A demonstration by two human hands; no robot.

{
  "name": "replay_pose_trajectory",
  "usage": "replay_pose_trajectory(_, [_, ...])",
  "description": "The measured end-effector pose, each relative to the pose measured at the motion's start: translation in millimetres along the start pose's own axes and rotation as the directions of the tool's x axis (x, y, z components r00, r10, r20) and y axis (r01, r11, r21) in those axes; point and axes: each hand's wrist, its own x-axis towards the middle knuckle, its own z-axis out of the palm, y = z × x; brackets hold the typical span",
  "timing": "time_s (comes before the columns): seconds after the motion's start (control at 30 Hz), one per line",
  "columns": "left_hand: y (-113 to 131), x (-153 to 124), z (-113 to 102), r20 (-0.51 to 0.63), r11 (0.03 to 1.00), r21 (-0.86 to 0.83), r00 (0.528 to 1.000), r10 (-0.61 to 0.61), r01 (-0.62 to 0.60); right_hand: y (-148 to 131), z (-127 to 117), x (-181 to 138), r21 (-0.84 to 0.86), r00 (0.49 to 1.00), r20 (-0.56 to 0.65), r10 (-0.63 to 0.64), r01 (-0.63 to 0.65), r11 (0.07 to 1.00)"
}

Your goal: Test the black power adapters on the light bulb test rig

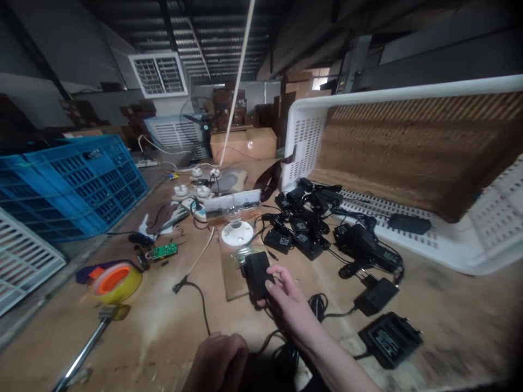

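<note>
My right hand (289,298) grips a black power adapter (259,274) between thumb and fingers, just in front of a clear bulb (235,214) in a round white lamp holder (237,233). At the bottom edge, my left hand (223,356) is closed, with its fingers curled; what it holds, if anything, is hidden. A black cable with a plug end (180,285) runs down towards my left hand. Beside my right forearm lie coiled black cords and two more adapters (376,296). A heap of black adapters (302,228) with tangled cords spreads behind them.
A large white basket (304,144) lies on its side at the right. To the left are a blue crate (73,185), yellow tape (122,286), a hammer-like metal tool (87,345) and a green circuit board (163,250). Several white sockets (203,191) stand farther back.
</note>
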Motion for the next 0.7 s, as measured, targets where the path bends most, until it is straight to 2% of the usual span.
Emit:
replay_pose_trajectory(0.13, [12,3,-13,0.003,1.0,-0.018,1.0,0.015,-0.015,-4,2,-2,-0.01,1.0,-0.001,0.026,-0.026,1.0])
replay_pose_trajectory(0.37, [2,2,-3,-0.029,0.992,0.069,0.994,0.107,-0.105,2,-3,0,-0.013,1.0,-0.021,0.008,-0.009,1.0])
replay_pose_trajectory(0.6, [7,4,-6,-0.048,0.983,0.125,0.989,0.142,-0.135,2,2,-2,-0.051,1.0,-0.016,0.023,-0.023,0.998])
replay_pose_trajectory(0.67, [5,2,-5,-0.064,0.981,0.133,0.986,0.152,-0.142,-13,-3,-5,-0.161,1.0,-0.024,-0.018,0.014,0.987])
replay_pose_trajectory(0.7, [2,0,-2,-0.078,0.983,0.121,0.986,0.148,-0.138,-25,-9,-6,-0.295,0.998,-0.027,-0.059,0.049,0.954])
